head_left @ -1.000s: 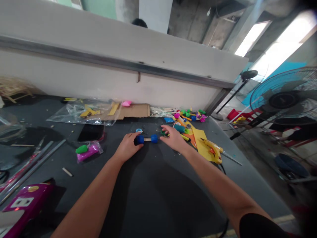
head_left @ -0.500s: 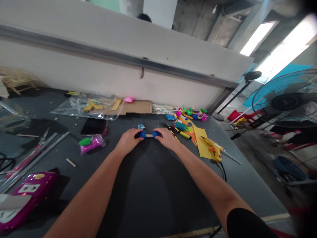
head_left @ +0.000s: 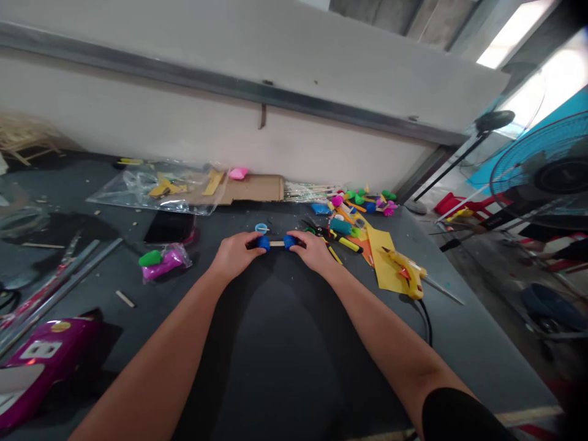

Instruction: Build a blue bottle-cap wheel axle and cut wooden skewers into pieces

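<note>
- Blue-ended stick: btwn my two hands, mid-surface, running side to side, bare pale wood showing in the middle. Can't tell if it's touching the surface or just above.
- My L hand: narrow, thumb + fingers closed on the L blue end.
- My R hand: same grip, narrow, thumb + fingertips on the R blue end.
- Small light-blue ring: just beyond the L blue end, apart from it.
- Beyond/right of my R hand: dark-handled tool, yellow cutter, teal roll, pile of coloured lumps.
- Further R: yellow glue gun lying partly over a yellow sheet, dark cord trailing toward me.
- L of my L hand: dark phone, w/ purple packet nearer me & green lump against it.
- Near L: short loose stick, long clear rods, magenta device cut off by the view edge.
- Back, by the wall: clear plastic bag partly over cardboard, pink lump, bundle of thin sticks.
- Fan: far R, off the surface.
</note>
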Available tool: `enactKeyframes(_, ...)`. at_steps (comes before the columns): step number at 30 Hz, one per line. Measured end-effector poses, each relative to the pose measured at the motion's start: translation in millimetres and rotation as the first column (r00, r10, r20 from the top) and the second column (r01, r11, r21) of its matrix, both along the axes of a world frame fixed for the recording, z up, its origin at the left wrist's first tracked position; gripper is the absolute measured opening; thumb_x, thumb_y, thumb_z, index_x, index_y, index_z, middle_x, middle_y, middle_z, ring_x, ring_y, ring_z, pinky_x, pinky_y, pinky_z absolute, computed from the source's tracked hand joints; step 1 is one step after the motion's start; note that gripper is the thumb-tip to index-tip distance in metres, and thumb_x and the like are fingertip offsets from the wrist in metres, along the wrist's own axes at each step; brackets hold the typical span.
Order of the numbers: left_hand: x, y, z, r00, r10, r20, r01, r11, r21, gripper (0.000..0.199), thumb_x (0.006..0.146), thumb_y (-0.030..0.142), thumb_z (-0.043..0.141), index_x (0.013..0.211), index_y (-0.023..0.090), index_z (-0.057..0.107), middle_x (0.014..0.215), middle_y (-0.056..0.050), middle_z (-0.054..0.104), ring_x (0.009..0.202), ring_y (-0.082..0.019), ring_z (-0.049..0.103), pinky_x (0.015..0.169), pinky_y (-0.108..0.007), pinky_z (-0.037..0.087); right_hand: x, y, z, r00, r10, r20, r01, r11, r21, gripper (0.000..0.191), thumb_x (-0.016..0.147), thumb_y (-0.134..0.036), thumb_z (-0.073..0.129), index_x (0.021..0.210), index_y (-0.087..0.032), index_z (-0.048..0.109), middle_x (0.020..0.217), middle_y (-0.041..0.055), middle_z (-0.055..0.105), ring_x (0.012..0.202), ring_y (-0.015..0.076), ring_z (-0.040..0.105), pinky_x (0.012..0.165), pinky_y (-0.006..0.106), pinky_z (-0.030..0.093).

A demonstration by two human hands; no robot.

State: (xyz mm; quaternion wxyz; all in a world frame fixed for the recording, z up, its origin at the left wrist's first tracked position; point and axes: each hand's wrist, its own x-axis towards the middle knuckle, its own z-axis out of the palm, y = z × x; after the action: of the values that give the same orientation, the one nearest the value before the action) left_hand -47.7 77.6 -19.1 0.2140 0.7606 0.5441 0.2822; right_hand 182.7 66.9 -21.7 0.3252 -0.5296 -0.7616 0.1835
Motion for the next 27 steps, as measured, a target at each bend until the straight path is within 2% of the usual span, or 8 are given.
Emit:
enactKeyframes(7,0.2,-2.0,1.4,1.000,-0.021,-0.020,0.022,0.999,0.033,0.040,0.074,0.036,0.066,0.112,0.027,0.063,0.106,-0.001,0.068,0.093,-0.019,0.063,0.085,-0.029,0.046,-0.7,-0.5,1.2,1.000,-0.030,-0.003,0.030,0.999,-0.038,0.041,0.073,-0.016,0.067,0.114,-0.022,0.062,0.109,0.0059,0.066,0.098,0.0192,0.061,0.090,0.035,0.047)
enactKeyframes(14,-0.6,-1.9,0.2,0.998,-0.046,-0.038,0.049,0.996,0.073,0.040,0.074,0.036,0.065,0.113,0.026,0.062,0.108,-0.002,0.067,0.096,-0.020,0.062,0.088,-0.032,0.045,-2.0,-1.5,8.0,0.998,-0.032,0.062,0.033,0.999,-0.016,0.039,0.071,-0.018,0.069,0.110,-0.021,0.063,0.106,0.0056,0.067,0.099,0.0204,0.060,0.090,0.036,0.045)
enactKeyframes(22,-0.3,0.6,0.3,0.998,-0.042,-0.049,0.045,0.997,0.055,0.038,0.073,0.037,0.066,0.111,0.029,0.064,0.110,-0.002,0.067,0.095,-0.021,0.062,0.088,-0.033,0.046,-1.9,-1.1,5.8,0.997,-0.053,0.062,0.054,0.998,-0.026,0.037,0.072,-0.019,0.068,0.109,-0.023,0.063,0.101,0.0039,0.067,0.092,0.0195,0.061,0.085,0.034,0.046)
enactKeyframes(27,-0.7,1.1,-0.4,0.998,-0.055,-0.033,0.057,0.996,0.064,0.040,0.073,0.036,0.066,0.111,0.025,0.064,0.111,-0.003,0.067,0.096,-0.021,0.062,0.088,-0.032,0.045,-2.3,-1.6,8.4,0.996,-0.048,0.077,0.051,0.998,-0.033,0.037,0.072,-0.020,0.068,0.108,-0.024,0.064,0.100,0.0036,0.067,0.091,0.0194,0.061,0.085,0.034,0.046)
